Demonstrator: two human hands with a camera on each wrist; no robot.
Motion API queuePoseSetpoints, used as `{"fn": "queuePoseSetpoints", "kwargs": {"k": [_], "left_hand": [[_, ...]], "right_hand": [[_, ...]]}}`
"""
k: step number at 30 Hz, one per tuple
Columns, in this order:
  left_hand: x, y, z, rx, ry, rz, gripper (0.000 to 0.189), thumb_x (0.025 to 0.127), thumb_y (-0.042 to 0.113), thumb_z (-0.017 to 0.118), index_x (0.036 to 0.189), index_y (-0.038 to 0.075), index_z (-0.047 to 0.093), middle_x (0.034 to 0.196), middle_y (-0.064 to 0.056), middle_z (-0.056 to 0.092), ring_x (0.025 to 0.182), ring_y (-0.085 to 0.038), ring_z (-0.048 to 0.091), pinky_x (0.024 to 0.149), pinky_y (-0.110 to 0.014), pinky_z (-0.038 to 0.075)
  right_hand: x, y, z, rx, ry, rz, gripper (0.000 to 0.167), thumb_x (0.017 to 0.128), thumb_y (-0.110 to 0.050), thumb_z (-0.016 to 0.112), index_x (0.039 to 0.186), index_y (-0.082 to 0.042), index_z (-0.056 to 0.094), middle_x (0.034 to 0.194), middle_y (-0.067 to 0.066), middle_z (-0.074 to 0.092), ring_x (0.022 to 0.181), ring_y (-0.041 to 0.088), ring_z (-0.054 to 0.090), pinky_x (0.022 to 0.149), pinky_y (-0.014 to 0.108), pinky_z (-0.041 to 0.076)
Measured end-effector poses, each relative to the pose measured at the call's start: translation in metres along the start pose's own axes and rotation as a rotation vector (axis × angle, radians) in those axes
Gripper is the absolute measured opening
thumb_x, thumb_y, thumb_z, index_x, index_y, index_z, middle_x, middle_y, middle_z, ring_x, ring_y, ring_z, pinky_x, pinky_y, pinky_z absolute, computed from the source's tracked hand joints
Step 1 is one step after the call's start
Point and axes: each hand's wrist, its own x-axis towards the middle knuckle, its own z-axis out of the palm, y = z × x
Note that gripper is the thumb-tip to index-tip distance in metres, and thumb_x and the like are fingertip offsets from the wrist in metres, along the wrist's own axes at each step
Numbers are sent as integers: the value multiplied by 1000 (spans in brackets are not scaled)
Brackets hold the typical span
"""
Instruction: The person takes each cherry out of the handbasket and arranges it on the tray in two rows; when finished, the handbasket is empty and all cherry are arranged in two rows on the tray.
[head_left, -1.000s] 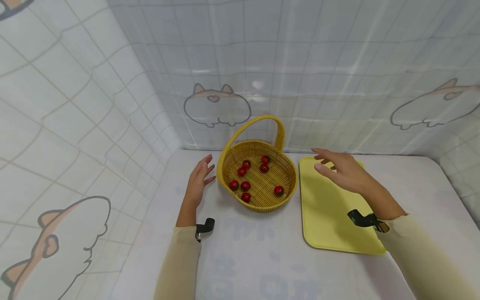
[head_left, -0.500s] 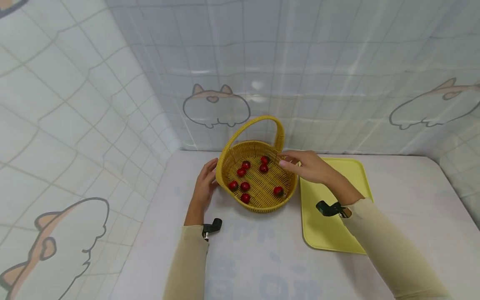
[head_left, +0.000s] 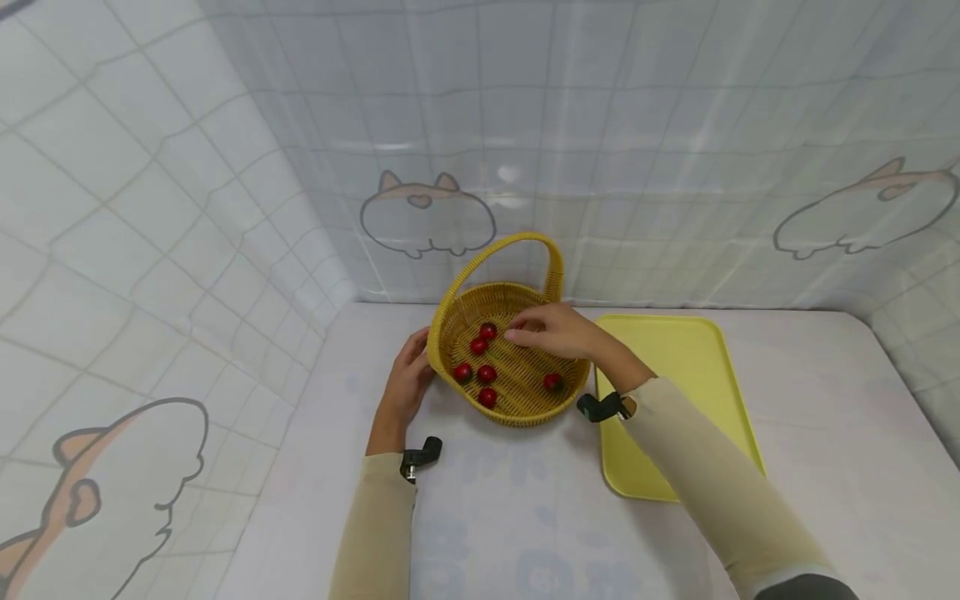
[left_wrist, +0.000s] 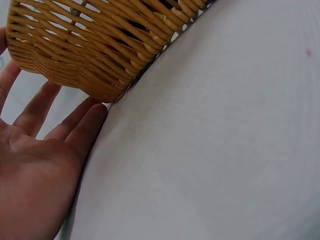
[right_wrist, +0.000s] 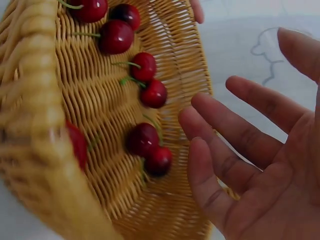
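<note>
A yellow woven basket [head_left: 523, 419] with a tall handle holds several dark red cherries [head_left: 487, 374], green stems showing on some in the right wrist view. My left hand [head_left: 407, 380] rests against the basket's left side; its extended fingers touch the woven wall [left_wrist: 85, 50] in the left wrist view. Over the basket's right half hovers my right hand [head_left: 558, 332], fingers loosely spread, holding nothing. In the right wrist view its fingertips are near a pair of cherries [right_wrist: 142, 140], apart from them. From the head, my right hand hides those two.
A yellow tray [head_left: 675, 400] lies on the white table [head_left: 517, 508] right of the basket, partly under my right forearm. Behind the basket rises a tiled-pattern curtain [head_left: 637, 167], and another pattern-covered side [head_left: 225, 208] stands at the left.
My right hand has moved left from above the tray to over the basket. My left hand has come rightward to touch the basket's side. The cherries and tray stay put.
</note>
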Motion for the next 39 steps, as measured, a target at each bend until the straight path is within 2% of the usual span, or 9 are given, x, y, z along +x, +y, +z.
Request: {"fn": "queuePoseSetpoints", "kwargs": {"k": [7, 15, 19, 24, 29, 33, 36, 39], "left_hand": [[-4, -3, -1, -3, 14, 3, 46, 102, 25, 62, 147, 19, 52, 157, -2, 44, 140, -27, 46, 104, -25, 49], [-4, -4, 5, -5, 4, 16, 46, 103, 24, 61, 147, 20, 52, 157, -2, 44, 139, -27, 48, 103, -25, 50], [-4, -5, 9, -5, 0, 18, 46, 102, 22, 62, 147, 19, 52, 157, -1, 43, 140, -28, 48, 104, -26, 50], [-3, -7, 12, 5, -7, 24, 46, 102, 22, 62, 147, 19, 52, 158, -1, 43, 141, -29, 47, 106, -27, 49], [-3, -6, 12, 12, -5, 20, 45, 101, 23, 63, 146, 19, 53, 156, 1, 44, 142, -27, 47, 109, -31, 48], [-4, -4, 12, 12, -4, 23, 46, 101, 20, 62, 146, 18, 52, 157, 0, 43, 142, -28, 45, 110, -33, 47], [-5, -3, 12, 9, -1, 25, 46, 100, 19, 62, 146, 18, 53, 157, 0, 43, 142, -29, 46, 108, -31, 48], [-5, -3, 12, 10, 2, 22, 46, 101, 19, 62, 146, 18, 53, 157, -1, 43, 141, -29, 46, 107, -29, 48]], "right_hand": [[19, 0, 16, -9, -108, 41, 48, 95, -53, 65, 131, -22, 70, 123, -5, 71, 115, 19, 65, 99, 43, 52], [39, 1, 28, 29, -230, 63, 45, 93, -41, 73, 129, -13, 71, 110, 1, 74, 94, 18, 70, 85, 33, 53], [44, 3, 34, 23, -263, 101, 41, 92, -38, 76, 125, -15, 73, 110, 1, 71, 88, 16, 67, 79, 29, 51], [45, 5, 38, 7, -290, 159, 37, 91, -36, 76, 123, -17, 74, 104, 1, 70, 85, 15, 64, 77, 28, 51], [49, 8, 41, -20, -294, 174, 34, 90, -35, 78, 120, -20, 76, 121, 1, 66, 98, 15, 60, 84, 28, 50], [51, 8, 43, -41, -282, 165, 31, 87, -35, 81, 115, -23, 77, 135, 2, 61, 117, 20, 54, 96, 34, 49], [52, 8, 46, -45, -276, 158, 30, 86, -34, 82, 113, -23, 78, 136, 2, 61, 124, 21, 52, 103, 37, 47], [53, 8, 47, -30, -283, 155, 28, 86, -31, 83, 112, -22, 79, 131, 2, 64, 117, 19, 56, 100, 35, 48]]}}
